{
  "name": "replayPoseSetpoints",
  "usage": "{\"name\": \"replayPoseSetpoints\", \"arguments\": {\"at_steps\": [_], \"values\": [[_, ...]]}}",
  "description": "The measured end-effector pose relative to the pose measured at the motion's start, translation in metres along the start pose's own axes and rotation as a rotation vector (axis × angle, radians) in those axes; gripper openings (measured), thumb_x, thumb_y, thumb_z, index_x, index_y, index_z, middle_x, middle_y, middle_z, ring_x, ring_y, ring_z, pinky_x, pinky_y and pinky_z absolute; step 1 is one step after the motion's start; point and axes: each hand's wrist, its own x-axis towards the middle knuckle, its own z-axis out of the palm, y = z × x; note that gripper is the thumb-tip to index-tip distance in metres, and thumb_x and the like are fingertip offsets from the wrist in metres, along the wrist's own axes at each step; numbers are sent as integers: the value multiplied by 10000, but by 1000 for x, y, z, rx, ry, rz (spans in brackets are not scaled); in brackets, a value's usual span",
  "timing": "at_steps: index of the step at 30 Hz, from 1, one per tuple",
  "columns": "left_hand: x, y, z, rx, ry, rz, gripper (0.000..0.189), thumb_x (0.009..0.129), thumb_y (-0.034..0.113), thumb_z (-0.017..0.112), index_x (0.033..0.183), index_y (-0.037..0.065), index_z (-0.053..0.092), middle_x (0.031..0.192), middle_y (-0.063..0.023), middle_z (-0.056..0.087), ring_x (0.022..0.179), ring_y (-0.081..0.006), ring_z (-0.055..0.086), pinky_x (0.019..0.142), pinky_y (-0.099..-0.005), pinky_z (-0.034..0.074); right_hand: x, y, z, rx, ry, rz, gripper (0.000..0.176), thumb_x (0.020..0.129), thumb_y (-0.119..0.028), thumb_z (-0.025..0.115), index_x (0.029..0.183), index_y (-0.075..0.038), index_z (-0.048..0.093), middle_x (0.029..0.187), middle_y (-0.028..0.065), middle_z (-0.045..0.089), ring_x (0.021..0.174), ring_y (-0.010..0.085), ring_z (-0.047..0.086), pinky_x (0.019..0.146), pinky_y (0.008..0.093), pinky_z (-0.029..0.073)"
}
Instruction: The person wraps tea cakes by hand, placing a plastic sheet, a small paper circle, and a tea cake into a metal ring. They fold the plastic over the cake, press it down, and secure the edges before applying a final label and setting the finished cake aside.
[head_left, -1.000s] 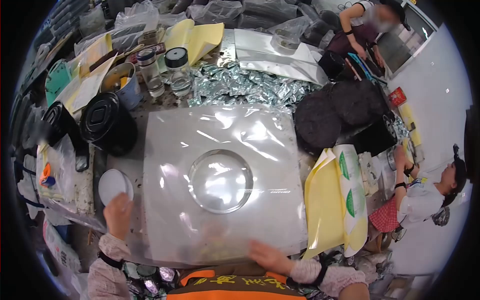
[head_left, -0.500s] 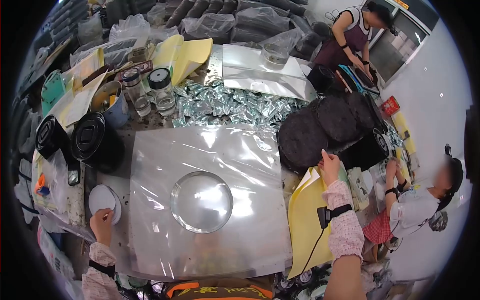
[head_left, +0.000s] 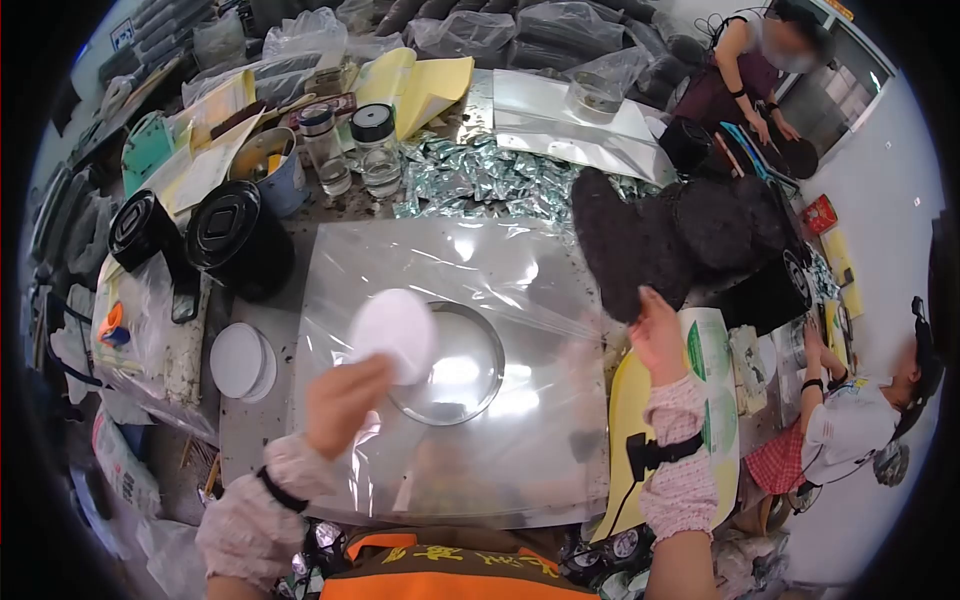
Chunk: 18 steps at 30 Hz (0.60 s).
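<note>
My left hand (head_left: 345, 405) pinches a white round paper disc (head_left: 398, 330), slightly blurred, above a metal ring (head_left: 497, 365). The ring lies on a clear plastic sheet (head_left: 540, 470) spread over the table, and the disc hides part of its left side. My right hand (head_left: 658, 335) grips the lower edge of a dark round pressed cake (head_left: 625, 245). That cake is tilted up, apart from the other dark cakes (head_left: 705, 225) behind it. More white discs (head_left: 238, 362) lie stacked at the left of the sheet.
Small silvery packets (head_left: 490, 175) are heaped behind the sheet. Black canisters (head_left: 238, 240) and lidded glass jars (head_left: 376, 155) stand at the left back. Yellow paper (head_left: 628, 440) lies under my right forearm. Two co-workers (head_left: 850, 410) work at the right.
My left hand has lifted a white disc from the stack and carried it right, over the ring. My right hand has taken hold of the nearest dark cake and tilted it up.
</note>
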Motion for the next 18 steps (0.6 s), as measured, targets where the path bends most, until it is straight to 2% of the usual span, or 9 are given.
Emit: {"name": "replayPoseSetpoints", "arguments": {"at_steps": [1,3,5,6,9,11,13,16,18], "values": [[10,5,24,63,-126,133,284,808,123,682,1082,62,724,1183,-111,709,1083,-290,690,865,-400,564,-11,17,9,16,-39,43,164,953,-65,658,1109,-37,616,929,39,665,789,119,653,690,260,565],[12,11,48,3,-223,130,259,823,149,719,1070,72,720,1170,-89,713,1090,-278,687,874,-397,563,-25,52,21,-94,-156,132,228,947,-81,672,1157,-31,598,921,25,660,796,112,647,672,249,543],[3,14,52,-87,-261,107,246,831,160,736,1063,78,722,1156,-97,713,1072,-273,695,849,-388,572,-67,64,64,-218,-136,199,220,949,-96,669,1148,-31,604,919,22,659,809,98,647,642,261,539],[-6,13,43,-92,-214,216,229,831,153,758,1045,76,723,1089,-104,720,1015,-260,708,796,-369,586,-72,79,63,-412,-175,185,217,948,-107,672,1143,-36,607,907,25,651,795,97,639,621,262,548],[-34,12,2,-241,-295,225,226,805,126,778,1016,69,722,1014,-102,718,923,-251,713,727,-353,583,-91,122,61,-715,-275,20,267,927,-100,695,1146,-5,577,881,45,640,738,105,630,563,256,558],[-42,-2,-28,-191,-343,96,199,783,79,779,974,79,724,930,-87,705,847,-242,693,703,-351,559,-95,133,62,-774,-237,-27,313,913,-100,711,1164,5,557,864,63,636,714,117,640,559,265,557],[-23,-28,-69,238,-220,38,186,757,30,768,928,85,718,900,-83,687,817,-251,667,696,-345,528,-97,130,65,-833,-232,-47,360,903,-101,722,1194,7,540,843,78,634,691,131,650,558,274,555],[52,-74,-124,264,264,-263,73,825,12,720,877,26,671,868,-97,633,797,-230,616,703,-339,484,-95,112,66,-898,-277,-44,436,893,-106,733,1259,-1,521,809,92,638,652,152,661,561,286,547],[73,-120,-147,293,203,-423,143,783,25,758,891,-15,673,827,-88,620,770,-195,616,689,-292,467,-92,114,63,-936,-308,-60,489,892,-118,736,1314,-16,512,787,93,650,625,156,659,569,288,530]]}}
